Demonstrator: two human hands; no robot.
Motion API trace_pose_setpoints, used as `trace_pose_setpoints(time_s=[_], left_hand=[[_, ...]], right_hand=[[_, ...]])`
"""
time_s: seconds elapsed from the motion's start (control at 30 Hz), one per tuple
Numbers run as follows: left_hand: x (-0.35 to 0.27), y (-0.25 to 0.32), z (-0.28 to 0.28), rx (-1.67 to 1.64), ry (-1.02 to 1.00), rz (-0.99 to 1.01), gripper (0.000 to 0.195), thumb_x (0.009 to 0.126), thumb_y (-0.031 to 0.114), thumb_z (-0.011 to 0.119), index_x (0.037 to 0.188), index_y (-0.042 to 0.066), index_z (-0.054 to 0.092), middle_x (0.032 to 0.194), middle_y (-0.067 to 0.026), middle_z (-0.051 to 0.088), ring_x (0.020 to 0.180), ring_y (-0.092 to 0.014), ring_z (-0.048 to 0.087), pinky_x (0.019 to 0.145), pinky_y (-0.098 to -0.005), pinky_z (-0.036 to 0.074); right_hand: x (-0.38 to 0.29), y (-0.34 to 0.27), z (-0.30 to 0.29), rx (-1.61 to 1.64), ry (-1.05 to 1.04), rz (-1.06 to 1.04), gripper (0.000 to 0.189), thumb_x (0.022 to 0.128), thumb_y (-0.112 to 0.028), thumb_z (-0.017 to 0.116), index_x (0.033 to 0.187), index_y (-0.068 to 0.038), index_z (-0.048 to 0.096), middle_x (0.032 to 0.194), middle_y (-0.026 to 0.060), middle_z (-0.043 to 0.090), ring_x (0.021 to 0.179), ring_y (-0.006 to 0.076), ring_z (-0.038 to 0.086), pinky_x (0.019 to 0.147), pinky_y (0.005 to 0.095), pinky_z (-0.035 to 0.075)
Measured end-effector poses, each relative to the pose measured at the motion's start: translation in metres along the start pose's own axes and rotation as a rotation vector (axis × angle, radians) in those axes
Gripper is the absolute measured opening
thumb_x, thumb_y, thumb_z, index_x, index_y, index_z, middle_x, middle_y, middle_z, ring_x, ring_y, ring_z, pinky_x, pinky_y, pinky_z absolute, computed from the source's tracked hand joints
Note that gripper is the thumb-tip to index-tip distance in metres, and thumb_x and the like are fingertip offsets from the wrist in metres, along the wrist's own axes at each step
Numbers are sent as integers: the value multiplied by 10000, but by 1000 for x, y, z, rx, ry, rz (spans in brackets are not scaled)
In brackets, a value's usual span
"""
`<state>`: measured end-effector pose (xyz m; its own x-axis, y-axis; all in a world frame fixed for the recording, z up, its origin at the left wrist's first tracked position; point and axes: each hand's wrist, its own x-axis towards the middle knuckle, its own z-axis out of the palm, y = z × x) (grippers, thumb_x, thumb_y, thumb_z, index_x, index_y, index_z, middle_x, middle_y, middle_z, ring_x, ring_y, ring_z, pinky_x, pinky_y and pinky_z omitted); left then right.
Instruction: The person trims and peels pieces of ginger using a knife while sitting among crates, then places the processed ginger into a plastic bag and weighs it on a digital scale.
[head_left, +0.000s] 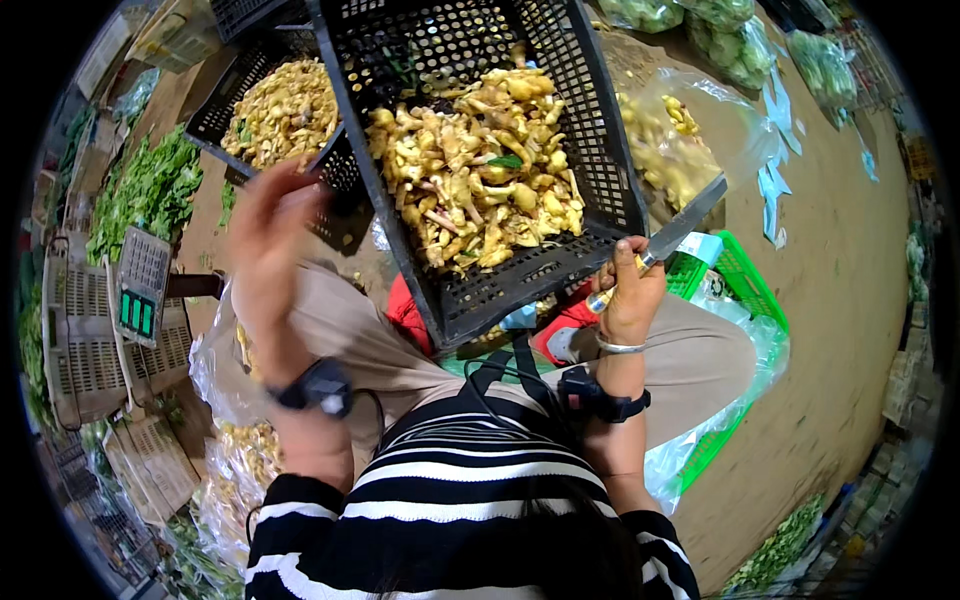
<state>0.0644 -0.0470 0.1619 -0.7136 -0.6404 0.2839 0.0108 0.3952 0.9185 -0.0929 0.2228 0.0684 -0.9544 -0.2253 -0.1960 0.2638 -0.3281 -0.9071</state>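
A large black plastic crate (442, 300) stands tilted in front of me, partly filled with pieces of ginger root (487, 165) and a green leaf. My right hand (634, 289), near the crate's front right corner, grips the pale handle of a knife (686, 219), whose broad blade points up and to the right. My left hand (274, 240) is blurred, left of the crate and over my knee; whether it holds anything cannot be made out. Behind it stands a smaller black crate (217, 154) of small ginger pieces (289, 112).
To the right lie a clear bag of ginger (660, 157) and a green plastic basket (754, 289) with plastic film. At left are a scale display (140, 285), a pale crate (82, 337), leafy greens (154, 187) and a bag of ginger (244, 465). Bagged vegetables (731, 45) lie top right.
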Motion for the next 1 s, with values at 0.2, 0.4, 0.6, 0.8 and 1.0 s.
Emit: trace_pose_setpoints(time_s=[0.2, 0.4, 0.6, 0.8, 1.0], left_hand=[[30, -170, 255, 962, -884, 229, 151, 751, 90, 487, 825, 46, 612, 878, -139, 600, 836, -285, 561, 730, -353, 466], [16, -225, 285, 1465, -1038, 757, 212, 782, 208, 487, 910, 117, 629, 995, -41, 526, 986, -233, 442, 835, -361, 325], [33, -208, 242, 801, -639, 125, 183, 776, 117, 541, 943, 63, 595, 945, -96, 559, 841, -243, 529, 740, -391, 438], [22, -102, 185, -1074, -210, -540, 156, 761, 58, 609, 916, 56, 587, 1096, -129, 528, 1010, -238, 521, 877, -378, 437], [-28, -68, 164, -1122, -385, -441, 218, 707, -11, 627, 910, 57, 582, 1159, -124, 496, 1091, -244, 467, 946, -369, 371]], right_hand=[[-10, -21, 0, 69, -25, 36, 104, 836, -61, 527, 863, -29, 432, 581, 8, 424, 435, 77, 413, 411, 224, 366], [1, -28, -29, 139, 35, 47, 67, 835, -25, 491, 863, -12, 432, 575, 14, 431, 436, 76, 401, 416, 223, 365], [2, -25, -14, 143, -27, 94, 82, 837, -32, 503, 881, -21, 435, 582, 18, 443, 449, 78, 419, 422, 220, 373], [19, 18, -4, -152, -103, 288, 312, 820, -166, 592, 1040, 7, 454, 613, 3, 488, 444, 66, 443, 400, 203, 367], [5, 32, 15, 28, -250, 248, 432, 763, -125, 660, 1107, 43, 459, 609, 5, 515, 425, 63, 438, 385, 201, 359]])
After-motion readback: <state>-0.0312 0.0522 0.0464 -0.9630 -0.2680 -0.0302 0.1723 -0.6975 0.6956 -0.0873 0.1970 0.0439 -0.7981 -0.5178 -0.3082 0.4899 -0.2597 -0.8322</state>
